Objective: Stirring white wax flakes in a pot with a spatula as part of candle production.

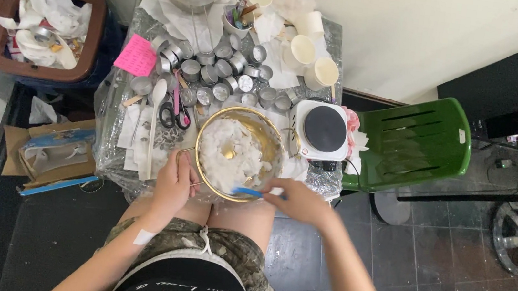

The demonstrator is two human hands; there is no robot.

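Your left hand [174, 184] gripping the gold bowl's [272, 142] handle, your right hand [297, 200] pinching a blue tool [246, 191] over white flakes [232, 155], small tins [215, 72] beyond

green chair [418, 144] right | hotplate [324, 130] | small tins [215, 72] | paper cups [312, 51] | scissors [171, 115] | bin [45, 23]

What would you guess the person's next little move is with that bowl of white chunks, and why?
Probably draw the blue tool through the white chunks toward the bowl's middle. The right hand holds it at the gold bowl's near rim, the left hand steadies the bowl's left side, and the chunks lie in a loose, unmelted heap.
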